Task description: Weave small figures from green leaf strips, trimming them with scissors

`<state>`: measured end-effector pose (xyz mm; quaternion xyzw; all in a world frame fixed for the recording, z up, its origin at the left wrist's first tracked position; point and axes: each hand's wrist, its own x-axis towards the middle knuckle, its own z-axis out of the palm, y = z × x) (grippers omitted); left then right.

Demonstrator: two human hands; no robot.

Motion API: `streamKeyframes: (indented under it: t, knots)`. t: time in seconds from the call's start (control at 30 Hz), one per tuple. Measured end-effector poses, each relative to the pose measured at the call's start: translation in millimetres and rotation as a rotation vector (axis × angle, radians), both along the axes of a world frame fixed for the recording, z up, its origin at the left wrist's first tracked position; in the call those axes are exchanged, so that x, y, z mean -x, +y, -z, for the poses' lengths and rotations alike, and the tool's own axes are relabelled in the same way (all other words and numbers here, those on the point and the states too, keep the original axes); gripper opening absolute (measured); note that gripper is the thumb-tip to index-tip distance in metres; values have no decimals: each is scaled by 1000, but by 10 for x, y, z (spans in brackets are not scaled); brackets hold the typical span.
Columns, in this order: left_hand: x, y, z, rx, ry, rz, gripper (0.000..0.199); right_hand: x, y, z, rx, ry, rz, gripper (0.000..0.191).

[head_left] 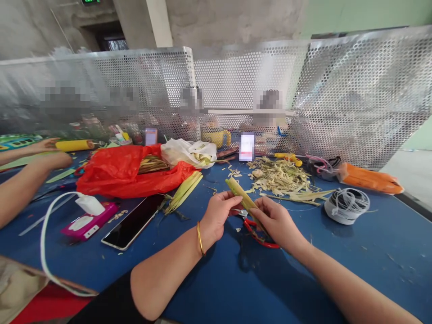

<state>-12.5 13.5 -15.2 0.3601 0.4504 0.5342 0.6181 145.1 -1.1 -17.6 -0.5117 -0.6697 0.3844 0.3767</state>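
Note:
Between my hands, a pale green-yellow plant strip (248, 200), like a stalk or husk leaf, is held slantwise above the blue table. My left hand (220, 211), with a gold bangle at the wrist, pinches it near its upper end. Lower down, my right hand (275, 220) grips the same strip with thumb and fingers. Red-handled scissors (251, 225) lie on the table just beneath, partly hidden by the strip and my right hand. A bundle of similar strips (185, 191) lies to the left.
Left are a red plastic bag (111, 173), a white bag (182, 150), a dark phone (133, 222) and a purple power strip (89, 222) with a cable. Shreds (281, 177), a string spool (347, 206) and an orange packet (369, 177) lie right. Another person's arm (30, 180) reaches in.

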Motion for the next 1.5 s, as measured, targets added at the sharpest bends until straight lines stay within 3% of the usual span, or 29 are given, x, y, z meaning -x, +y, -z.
streamKeyframes:
  t: [0.17,0.3,0.47,0.57,0.7,0.8,0.9,1.07,1.3,1.4,1.5]
  knots:
    - [19,29,14,39,-20,-98,14,-47,-8,-14,-235,-335,58,14]
    - [8,15,2,21,-35,-95,16,-74,2,-39,-298,-361,134,21]
    - [-45,-32,6,25,76,1,19,-40,-19,25,-284,-366,-31,19]
    - [-73,-44,37,-13,181,34,26,-22,-20,49,-212,-259,-78,15]
    - [-93,-64,92,-199,307,145,35,-30,28,34,-138,50,14,28]
    - [-99,-92,119,-337,534,237,34,-39,64,34,-66,83,10,31]
    - [-99,-104,133,-369,659,292,34,-44,79,34,-55,65,28,30]
    - [-95,-91,132,-332,557,299,40,-38,87,17,-53,166,78,30]
    - [-92,-107,119,-399,616,347,33,-14,69,39,30,196,-22,28]
    - [-99,-114,84,-292,452,328,34,-29,67,-11,87,281,-16,28]
    - [-106,-124,43,-141,292,303,18,-40,77,-42,96,336,-12,27]
